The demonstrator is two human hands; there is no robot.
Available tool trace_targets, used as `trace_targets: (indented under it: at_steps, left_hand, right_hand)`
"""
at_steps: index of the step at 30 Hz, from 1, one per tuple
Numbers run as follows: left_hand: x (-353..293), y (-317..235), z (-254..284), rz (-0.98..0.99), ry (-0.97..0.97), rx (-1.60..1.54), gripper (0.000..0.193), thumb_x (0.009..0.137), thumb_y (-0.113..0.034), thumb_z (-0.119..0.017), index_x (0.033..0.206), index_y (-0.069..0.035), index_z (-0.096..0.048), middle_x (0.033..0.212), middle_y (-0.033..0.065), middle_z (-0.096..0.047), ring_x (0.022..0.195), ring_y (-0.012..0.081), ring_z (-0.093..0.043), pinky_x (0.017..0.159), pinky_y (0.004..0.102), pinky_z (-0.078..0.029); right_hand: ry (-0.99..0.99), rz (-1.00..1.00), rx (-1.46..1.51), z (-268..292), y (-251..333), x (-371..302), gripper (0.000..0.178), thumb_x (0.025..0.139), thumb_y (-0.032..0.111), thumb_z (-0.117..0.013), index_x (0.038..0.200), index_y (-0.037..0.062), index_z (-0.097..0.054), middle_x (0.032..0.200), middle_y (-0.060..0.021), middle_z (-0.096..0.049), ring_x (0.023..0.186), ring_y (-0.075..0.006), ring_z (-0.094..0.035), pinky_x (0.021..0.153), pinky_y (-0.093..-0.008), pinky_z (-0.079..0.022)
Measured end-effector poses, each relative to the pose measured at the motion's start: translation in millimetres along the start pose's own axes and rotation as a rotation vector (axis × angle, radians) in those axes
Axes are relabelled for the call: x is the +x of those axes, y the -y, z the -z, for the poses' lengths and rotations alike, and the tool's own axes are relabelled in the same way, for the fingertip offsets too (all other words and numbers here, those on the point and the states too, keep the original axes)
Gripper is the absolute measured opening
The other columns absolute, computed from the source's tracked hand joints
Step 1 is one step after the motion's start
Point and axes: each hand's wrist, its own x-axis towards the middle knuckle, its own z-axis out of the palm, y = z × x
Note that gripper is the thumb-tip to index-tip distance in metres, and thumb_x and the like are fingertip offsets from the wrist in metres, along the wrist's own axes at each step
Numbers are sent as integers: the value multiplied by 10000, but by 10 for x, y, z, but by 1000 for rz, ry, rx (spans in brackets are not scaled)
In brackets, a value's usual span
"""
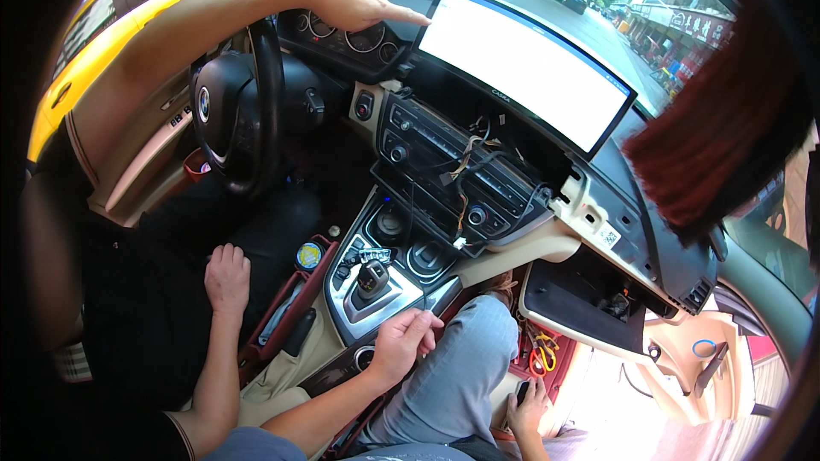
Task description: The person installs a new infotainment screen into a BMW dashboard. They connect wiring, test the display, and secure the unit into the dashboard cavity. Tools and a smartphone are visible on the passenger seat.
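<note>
My right hand (403, 343) hovers at the rear of the silver centre console (346, 312), just right of the gear selector (372, 277). Its thumb and forefinger pinch a thin dark wire (412, 239) that runs down from the opened dashboard stack (453, 175). My left hand (227, 277) lies with curled fingers on the dark-clothed thigh of the person in the driver's seat and holds nothing. That person's hand (359, 2) reaches past the steering wheel (235, 111) to the left edge of a wide lit white screen (525, 64).
Loose cables hang from the stack. The glovebox cavity (589, 299) is open, with tools with red and yellow handles (538, 354) on the floor below. A leg in grey jeans (461, 367) and another hand (530, 405) fill the passenger side. A round can (308, 254) sits left of the console.
</note>
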Motion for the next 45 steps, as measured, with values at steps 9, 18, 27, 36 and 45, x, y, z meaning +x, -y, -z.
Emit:
trace_targets:
  at_steps: [9,18,27,36,45]
  left_hand:
    - [7,36,-33,86,-1,62,334,1095,-273,-542,980,-11,-714,697,-11,-618,620,50,-540,596,210,-452]
    - [60,143,10,61,10,198,318,1091,-250,-539,995,-5,-719,715,-10,-631,628,51,-555,587,216,-457]
    - [81,320,8,-1,-42,448,237,1056,-203,-593,1109,1,-704,835,19,-702,760,82,-639,730,243,-520]
    - [130,577,95,-25,-52,404,371,1004,-163,-667,1326,9,-604,1092,78,-687,925,135,-668,850,295,-552]
    - [-216,231,-360,-685,-317,828,521,998,-63,-588,1482,9,-412,1430,149,-484,1311,238,-491,1084,359,-404]
  right_hand:
    - [-8,-59,7,-2,28,95,693,827,262,-727,1436,2,-522,1528,-202,-439,1354,-451,-431,1065,-628,-387]
    - [-187,42,113,77,-9,195,617,743,176,-744,1312,-10,-595,1385,-209,-533,1250,-443,-504,1059,-541,-429]
    - [-211,200,220,167,130,139,598,695,137,-759,1252,-20,-605,1293,-210,-561,1181,-434,-525,1033,-516,-443]
    - [-244,-104,642,-40,-507,220,507,748,23,-704,1248,5,-621,1162,-152,-610,1055,-269,-621,948,-366,-515]
    - [-112,-654,1747,123,-856,62,328,974,114,-595,1299,69,-604,1093,-42,-633,899,-140,-626,695,-336,-563]
